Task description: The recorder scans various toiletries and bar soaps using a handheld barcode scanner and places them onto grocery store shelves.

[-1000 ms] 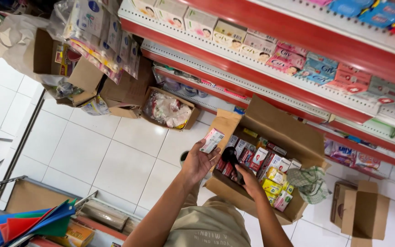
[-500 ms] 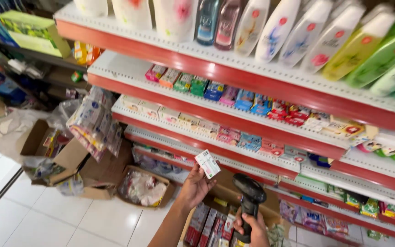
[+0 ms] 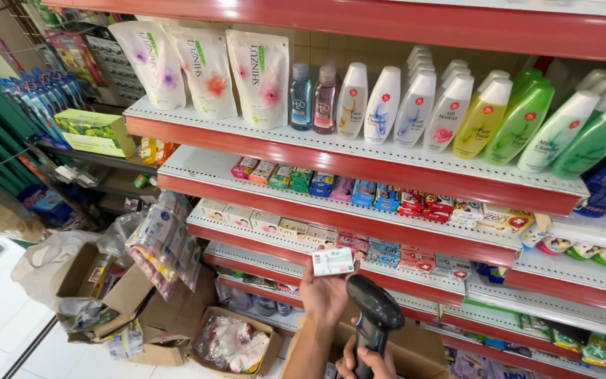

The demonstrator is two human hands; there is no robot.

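While I look down past the hands, these lines run from largest to smallest.
Shelving: red-edged shelves fill the far side, bottles above, small boxes in rows below, faces turned out.
Cartons: open cardboard boxes sit on the floor at near left.
Scanner: my right hand is wrapped around the grip of the black barcode scanner, its head tilted toward the box.
Box: my left hand pinches a small white box in its fingertips, raised before the lower shelves, flat face toward me.

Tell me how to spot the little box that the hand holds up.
Look at the red-edged shelves, then down to the left hand raised before them. In its fingers is a small white box, the only one off the shelves, beside a black scanner.
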